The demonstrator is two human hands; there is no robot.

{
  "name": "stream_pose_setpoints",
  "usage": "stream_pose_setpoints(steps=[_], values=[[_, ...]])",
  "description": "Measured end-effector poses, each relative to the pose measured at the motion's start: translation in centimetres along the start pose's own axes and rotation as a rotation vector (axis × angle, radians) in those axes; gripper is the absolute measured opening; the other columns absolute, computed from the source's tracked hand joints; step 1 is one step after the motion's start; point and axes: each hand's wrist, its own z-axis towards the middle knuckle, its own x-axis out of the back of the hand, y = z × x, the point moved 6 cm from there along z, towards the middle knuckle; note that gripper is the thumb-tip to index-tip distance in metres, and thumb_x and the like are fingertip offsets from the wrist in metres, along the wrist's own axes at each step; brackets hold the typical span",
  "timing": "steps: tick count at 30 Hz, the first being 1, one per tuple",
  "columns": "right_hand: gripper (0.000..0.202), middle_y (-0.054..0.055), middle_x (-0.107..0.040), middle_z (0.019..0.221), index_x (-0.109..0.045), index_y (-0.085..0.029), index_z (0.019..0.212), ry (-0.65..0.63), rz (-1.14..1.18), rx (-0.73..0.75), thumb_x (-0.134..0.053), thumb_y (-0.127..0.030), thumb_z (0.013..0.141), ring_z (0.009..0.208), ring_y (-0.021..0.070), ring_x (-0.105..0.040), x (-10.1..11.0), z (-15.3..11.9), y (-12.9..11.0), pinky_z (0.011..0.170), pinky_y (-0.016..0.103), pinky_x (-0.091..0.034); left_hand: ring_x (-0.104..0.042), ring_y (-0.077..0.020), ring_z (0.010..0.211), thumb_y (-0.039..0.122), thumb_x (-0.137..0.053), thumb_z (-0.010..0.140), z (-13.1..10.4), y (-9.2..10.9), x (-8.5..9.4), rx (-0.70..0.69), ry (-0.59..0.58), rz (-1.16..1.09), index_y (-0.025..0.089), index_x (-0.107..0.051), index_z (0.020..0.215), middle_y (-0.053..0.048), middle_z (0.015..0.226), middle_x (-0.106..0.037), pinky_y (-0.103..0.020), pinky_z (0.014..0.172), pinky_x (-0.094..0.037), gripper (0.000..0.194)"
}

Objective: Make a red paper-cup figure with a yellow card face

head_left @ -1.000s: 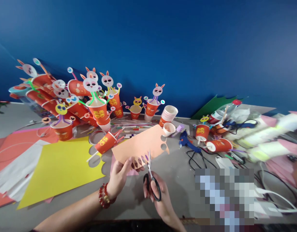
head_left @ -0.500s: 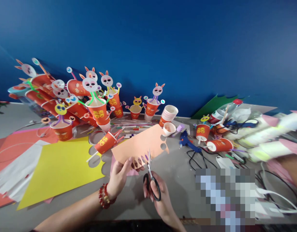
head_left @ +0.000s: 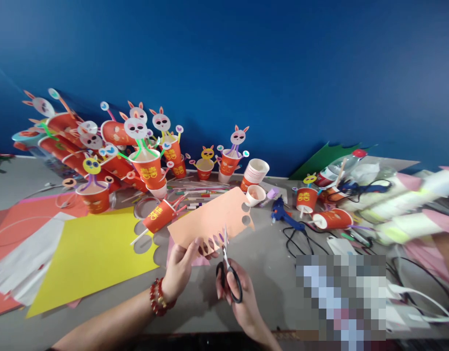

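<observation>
A peach sheet of paper (head_left: 206,214) is pinched at its lower left edge by my left hand (head_left: 180,265), thumb on top and fingers beneath. Several small pointed cutouts line its lower edge, and round notches mark its right end. My right hand (head_left: 239,292) grips black-handled scissors (head_left: 228,265) by the loops. Their blades meet the paper's lower edge, just right of the cutouts. A pink paper piece (head_left: 198,261) lies on the table below the sheet. Close behind is a tipped red paper cup (head_left: 159,217) with straws.
Red cups with rabbit faces (head_left: 146,165) crowd the back left. Yellow paper (head_left: 96,258) lies at left. Stacked cups (head_left: 255,173) and a small white cup (head_left: 255,195) stand behind the sheet. A blue glue gun (head_left: 285,214), its cable and white paper rolls (head_left: 403,202) are at right.
The scissor handles have drawn slightly closer together at the paper's edge. The sheet has tilted a little, its right end shifting slightly left; my left hand keeps its place.
</observation>
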Motion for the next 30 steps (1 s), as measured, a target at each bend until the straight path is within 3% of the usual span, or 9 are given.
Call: stream_pose_setpoints(steps=[5,30], values=[[0.054,-0.004,-0.050,0.051,-0.053,-0.018,0.079,0.023,-0.028,0.003,-0.055,-0.071,0.084,0.040,0.0056,-0.029,0.1,0.0,0.2,0.040,0.019,-0.021,-0.071,-0.0213,0.069,0.039,-0.058,0.090,-0.1,-0.7,0.0,0.011,-0.036,-0.033,0.017,-0.067,0.074,-0.009,0.077,-0.076,-0.029,0.071,-0.057,0.029],[0.056,-0.004,-0.046,0.048,-0.052,-0.019,0.073,0.052,-0.107,0.007,-0.054,-0.074,0.082,0.041,0.0077,-0.032,0.1,-0.4,-0.1,0.041,0.022,-0.021,-0.068,-0.0215,0.061,0.046,-0.064,0.083,-0.2,0.9,0.2,-0.070,0.109,0.086,0.020,-0.071,0.074,-0.007,0.066,-0.071,-0.029,0.060,-0.058,0.028]])
